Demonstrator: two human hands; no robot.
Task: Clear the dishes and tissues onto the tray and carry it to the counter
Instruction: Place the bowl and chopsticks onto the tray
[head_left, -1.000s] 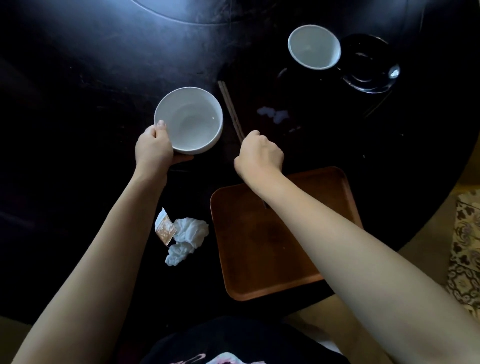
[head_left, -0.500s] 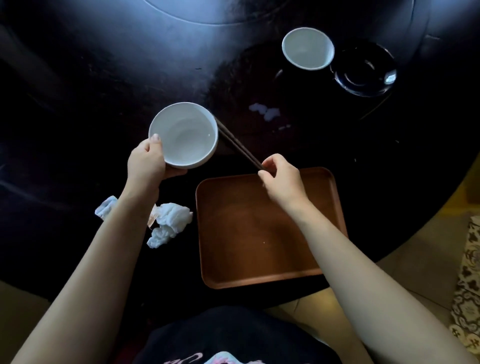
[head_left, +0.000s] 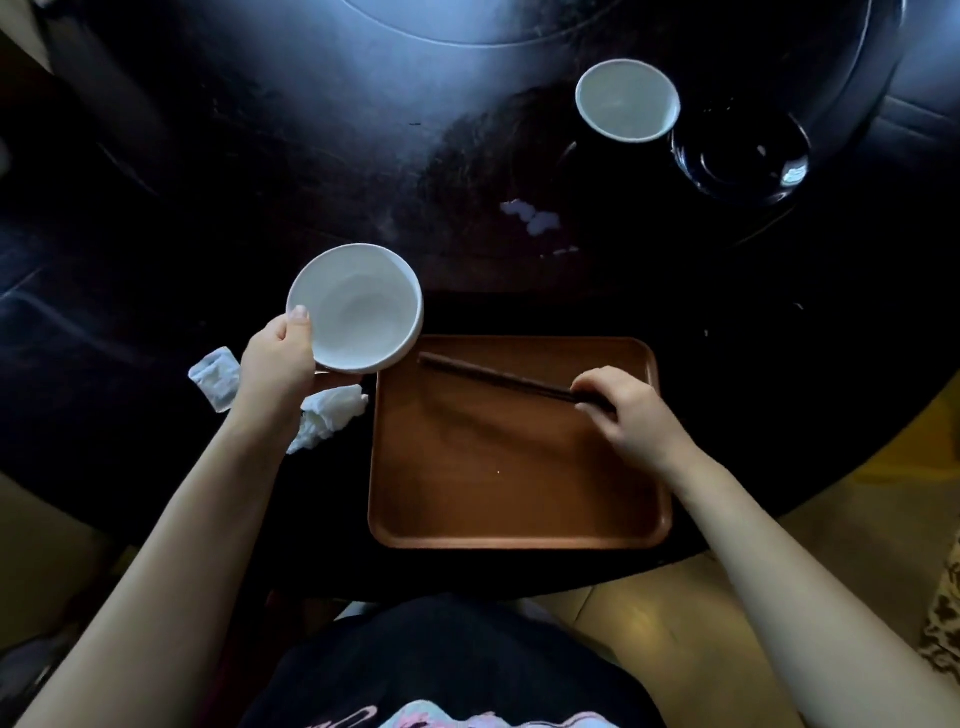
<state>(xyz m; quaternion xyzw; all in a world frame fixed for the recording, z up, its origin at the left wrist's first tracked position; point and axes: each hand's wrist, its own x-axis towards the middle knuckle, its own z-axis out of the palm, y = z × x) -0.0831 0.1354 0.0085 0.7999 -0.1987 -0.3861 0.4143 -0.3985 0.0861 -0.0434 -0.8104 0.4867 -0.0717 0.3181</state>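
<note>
A brown wooden tray (head_left: 519, 483) lies at the near edge of the dark round table (head_left: 260, 156). My left hand (head_left: 278, 364) grips a white bowl (head_left: 358, 309) by its rim, held just past the tray's far left corner. My right hand (head_left: 618, 410) holds dark chopsticks (head_left: 498, 378) low over the tray's far part, tips pointing left. Crumpled white tissues (head_left: 332, 415) lie left of the tray, partly under my left wrist, with another tissue (head_left: 215, 376) further left. A second white bowl (head_left: 627, 100) and a black dish (head_left: 743, 156) sit far right.
Small white scraps (head_left: 532, 217) lie on the table beyond the tray. A raised round centre piece (head_left: 493, 21) fills the table's far middle. The table's rim curves away at the right, with yellowish floor (head_left: 649, 613) below it.
My right hand has brought the chopsticks from beyond the tray's far edge down over the tray. My left hand has carried the bowl closer to the tray's corner.
</note>
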